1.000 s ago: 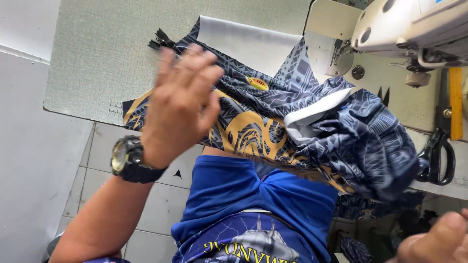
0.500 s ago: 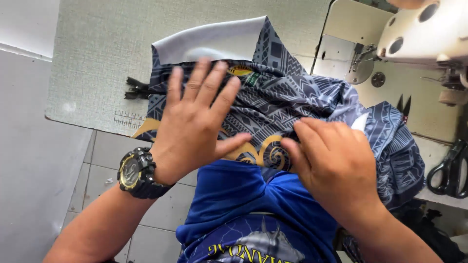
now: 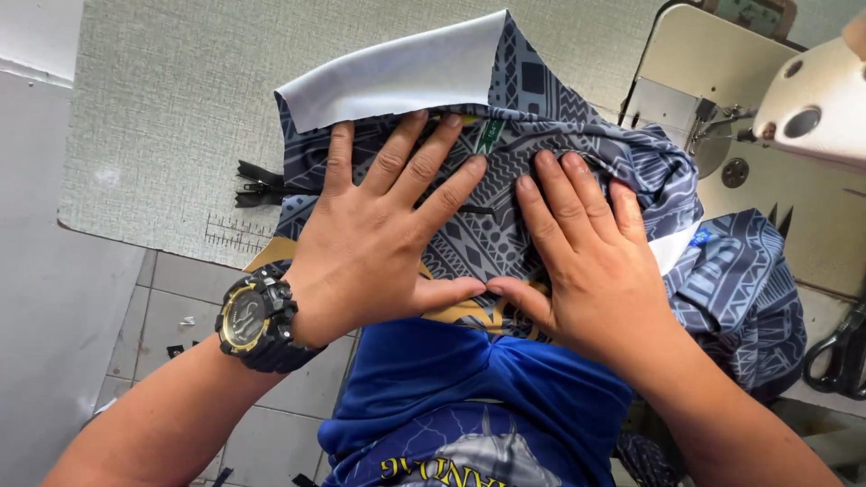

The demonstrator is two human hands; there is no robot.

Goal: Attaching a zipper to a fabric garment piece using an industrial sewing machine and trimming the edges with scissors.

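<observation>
A dark blue patterned garment [image 3: 577, 126] with gold trim and a white inner side lies on the grey sewing table [image 3: 171, 108]. My left hand [image 3: 383, 230], with a black and gold watch on its wrist, presses flat on the fabric with fingers spread. Beside it, my right hand [image 3: 586, 257] also lies flat on the fabric, thumbs nearly touching. A black zipper end [image 3: 257, 185] sticks out from the garment's left edge. A folded-back white flap [image 3: 397, 77] shows at the top.
A white sewing machine [image 3: 803, 99] stands at the upper right, its needle area [image 3: 713, 117] close to the fabric. Black scissors [image 3: 839, 352] lie at the right edge. A tiled floor [image 3: 171, 316] shows below the table edge. I wear a blue shirt [image 3: 469, 406].
My left hand came down from raised onto the fabric. My right hand moved in from the lower right and flattened next to it. The garment has been gathered and smoothed toward me.
</observation>
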